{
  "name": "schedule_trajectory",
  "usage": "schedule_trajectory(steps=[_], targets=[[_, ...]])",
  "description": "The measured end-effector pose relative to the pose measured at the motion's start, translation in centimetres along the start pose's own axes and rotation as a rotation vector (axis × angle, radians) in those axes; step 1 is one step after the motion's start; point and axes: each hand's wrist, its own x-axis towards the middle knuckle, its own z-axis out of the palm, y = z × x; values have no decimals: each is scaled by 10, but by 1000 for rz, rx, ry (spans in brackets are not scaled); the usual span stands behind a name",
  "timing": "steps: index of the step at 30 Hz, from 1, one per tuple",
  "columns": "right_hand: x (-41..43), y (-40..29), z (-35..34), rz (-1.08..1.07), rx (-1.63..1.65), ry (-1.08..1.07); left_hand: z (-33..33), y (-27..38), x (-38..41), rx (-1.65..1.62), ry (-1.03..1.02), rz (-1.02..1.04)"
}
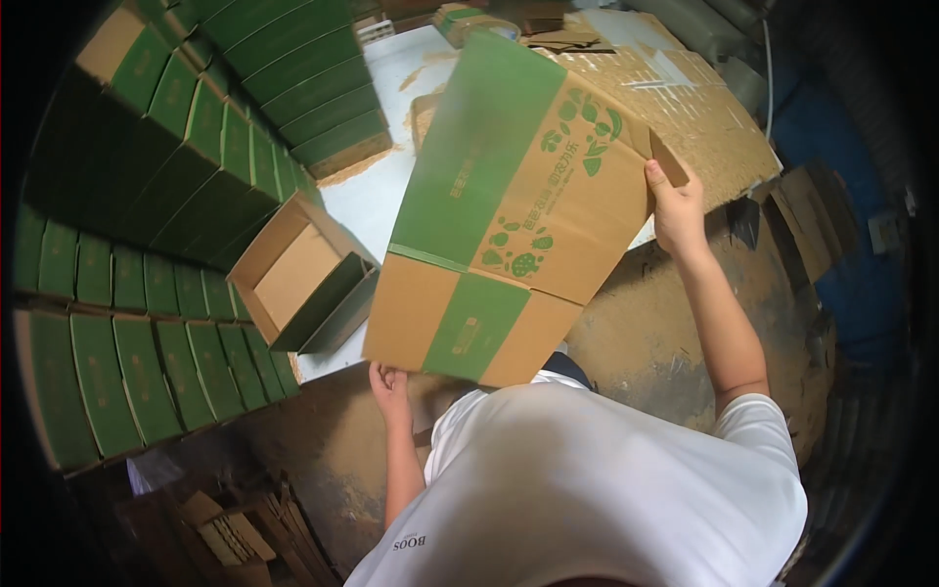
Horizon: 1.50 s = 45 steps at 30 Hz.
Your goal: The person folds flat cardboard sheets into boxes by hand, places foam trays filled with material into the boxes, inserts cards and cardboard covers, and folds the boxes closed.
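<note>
A large flattened cardboard box (546,198), brown and green with printed fruit shapes and writing, is held up in front of my body. My right hand (678,202) grips its right edge, thumb on the printed face and fingers behind. At the lower left corner, my left hand (389,381) has its fingers curled against the bottom edge; part of the fingers is hidden by the board. To the left of the board, an open cardboard box (293,275), brown inside and green outside, sits tilted on the white tabletop (359,176).
Stacks of green cardboard boxes (213,367) line the left side. Sawdust-like crumbs lie on the tabletop. A worn brown board (689,117) covers its far right part. Cardboard scraps (235,536) lie at the lower left, and flat cardboard pieces (814,213) stand at the right.
</note>
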Motion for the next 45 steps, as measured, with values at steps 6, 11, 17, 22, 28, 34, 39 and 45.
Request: schedule_trajectory(steps=[6,11,17,22,28,34,39,45], targets=[[-26,-14,-89,-298,-571,583,41,21,27,9,-87,-114],[-62,-35,-76,-276,-564,662,81,35,45,121,-289,-114],[-96,21,-69,139,283,676,155,91,72,-69,-474,-246],[-123,31,-51,464,800,600,165,143,79,791,-542,416],[-121,24,-35,504,617,444,135,158,59,995,-520,260],[-101,42,-15,435,270,212,111,147,57,879,-581,66],[-83,72,-11,300,-92,-97,102,132,70,765,-617,-179],[-41,88,-2,282,-117,-246,105,123,77,679,-528,-222]])
